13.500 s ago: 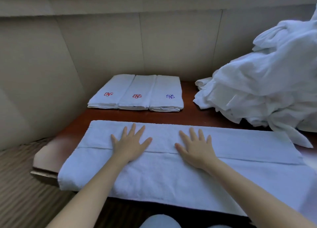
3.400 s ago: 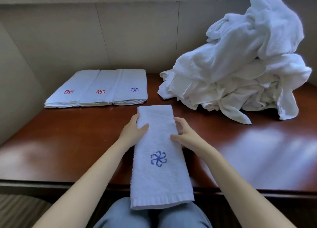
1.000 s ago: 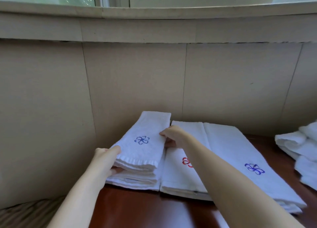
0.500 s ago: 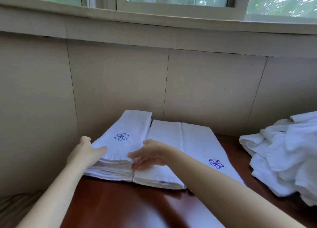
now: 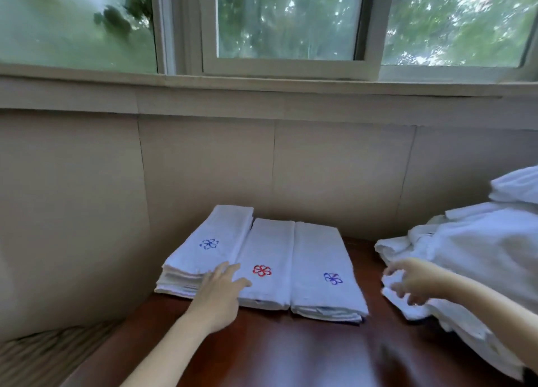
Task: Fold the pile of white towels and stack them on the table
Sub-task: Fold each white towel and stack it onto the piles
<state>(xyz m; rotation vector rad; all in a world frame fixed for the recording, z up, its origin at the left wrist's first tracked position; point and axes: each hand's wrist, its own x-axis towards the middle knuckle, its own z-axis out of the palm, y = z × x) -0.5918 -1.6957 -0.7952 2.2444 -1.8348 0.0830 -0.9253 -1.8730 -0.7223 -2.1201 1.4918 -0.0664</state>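
Observation:
Three stacks of folded white towels lie side by side at the back of the brown table [image 5: 291, 354]. The left stack [image 5: 203, 255] is tallest and shows a blue flower on top. The middle stack [image 5: 267, 258] bears a red flower, the right stack [image 5: 320, 270] a blue one. My left hand [image 5: 221, 290] lies flat with straight fingers at the near ends of the left and middle stacks. My right hand [image 5: 407, 279], blurred, has its fingers spread at the edge of the loose pile of white towels [image 5: 471, 255] on the right and holds nothing.
A beige panelled wall [image 5: 334, 177] rises right behind the stacks, with a window sill [image 5: 262, 90] above. A second wall panel [image 5: 67, 212] closes the left side. Striped flooring [image 5: 37, 354] shows past the table's left edge.
The folded blue-flower towel has been laid on the left stack and both hands have let go. My right hand has swung right to the loose pile. The view has tilted up.

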